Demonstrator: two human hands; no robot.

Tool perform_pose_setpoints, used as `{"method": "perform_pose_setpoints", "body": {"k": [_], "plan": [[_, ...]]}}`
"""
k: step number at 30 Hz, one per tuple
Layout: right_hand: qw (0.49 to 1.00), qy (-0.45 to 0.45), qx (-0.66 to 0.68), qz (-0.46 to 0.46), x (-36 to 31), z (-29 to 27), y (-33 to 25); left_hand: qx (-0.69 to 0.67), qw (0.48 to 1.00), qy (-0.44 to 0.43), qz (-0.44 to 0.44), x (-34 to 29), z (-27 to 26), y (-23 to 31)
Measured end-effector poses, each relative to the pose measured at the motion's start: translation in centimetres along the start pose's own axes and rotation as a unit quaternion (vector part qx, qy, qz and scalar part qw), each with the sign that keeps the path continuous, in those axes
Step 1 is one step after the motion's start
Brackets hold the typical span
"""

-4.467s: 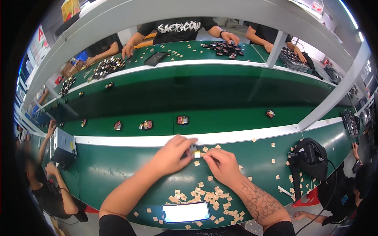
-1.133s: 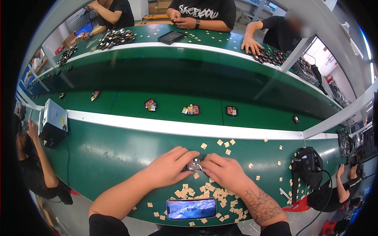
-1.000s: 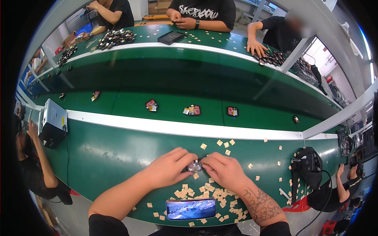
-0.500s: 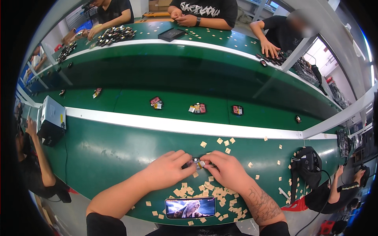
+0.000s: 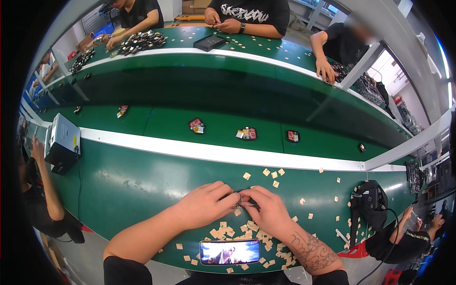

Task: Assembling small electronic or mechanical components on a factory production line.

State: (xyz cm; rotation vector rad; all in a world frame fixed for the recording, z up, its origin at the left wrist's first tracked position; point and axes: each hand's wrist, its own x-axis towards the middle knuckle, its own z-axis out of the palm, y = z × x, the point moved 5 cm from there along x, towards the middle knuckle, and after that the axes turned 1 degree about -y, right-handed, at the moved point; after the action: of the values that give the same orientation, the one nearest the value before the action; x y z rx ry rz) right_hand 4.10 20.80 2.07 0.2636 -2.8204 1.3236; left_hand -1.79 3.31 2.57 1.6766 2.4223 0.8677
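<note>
Both hands meet over the green tabletop, fingers pinched round a small dark electronic unit (image 5: 237, 206) that they mostly cover. My left hand (image 5: 212, 201) grips its left side. From the fingers of my right hand (image 5: 264, 205) a thin dark tool (image 5: 251, 205) sticks out at the unit's right side; its exact kind is hard to make out. Many small cream-coloured square pieces (image 5: 251, 229) lie scattered just below the hands. A phone (image 5: 230, 251) playing a video lies nearest me, between my forearms.
Beyond a white rail (image 5: 199, 151), a green conveyor belt (image 5: 164, 128) carries several small electronic units (image 5: 246, 133). A grey-black box (image 5: 63, 142) stands at left, a black bag (image 5: 371, 204) at right. Co-workers sit across and at both sides; a black tray (image 5: 209, 42) lies opposite.
My hands have drawn closer together, covering more of the unit. Units on the belt have shifted right. The co-worker at the far right has moved an arm.
</note>
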Motion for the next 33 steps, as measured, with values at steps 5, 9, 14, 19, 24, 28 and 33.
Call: {"method": "perform_pose_setpoints", "body": {"k": [5, 9, 14, 19, 24, 28, 33], "plan": [[1.0, -0.006, 0.017, 0.012, 0.0, -0.1, 0.3, -0.003, 1.0, -0.001, -0.007, 0.0, 0.1, -0.1], [1.0, 0.003, -0.004, -0.005, -0.1, 0.3, 0.2, -0.004, 1.0, -0.002, -0.011, 0.0, 0.0, -0.1], [0.999, 0.023, -0.024, 0.011, 0.3, 0.3, -0.6, -0.014, 1.0, 0.018, 0.001, 0.2, -0.1, 0.0], [0.997, 0.027, -0.069, 0.033, 0.6, 0.1, -1.2, -0.004, 1.0, 0.026, 0.013, 0.2, 0.0, 0.0], [0.996, 0.081, -0.018, 0.023, 0.0, -0.8, 0.1, 0.015, 1.0, 0.012, -0.01, 0.0, 0.3, 0.9], [0.996, 0.062, 0.007, 0.061, -0.2, -2.7, 0.7, 0.075, 0.997, 0.014, 0.0, 0.6, 0.2, 2.0], [0.998, 0.054, 0.012, 0.029, -0.4, -1.0, 0.8, 0.081, 0.996, 0.031, 0.0, 0.4, 0.6, 2.1]]}}
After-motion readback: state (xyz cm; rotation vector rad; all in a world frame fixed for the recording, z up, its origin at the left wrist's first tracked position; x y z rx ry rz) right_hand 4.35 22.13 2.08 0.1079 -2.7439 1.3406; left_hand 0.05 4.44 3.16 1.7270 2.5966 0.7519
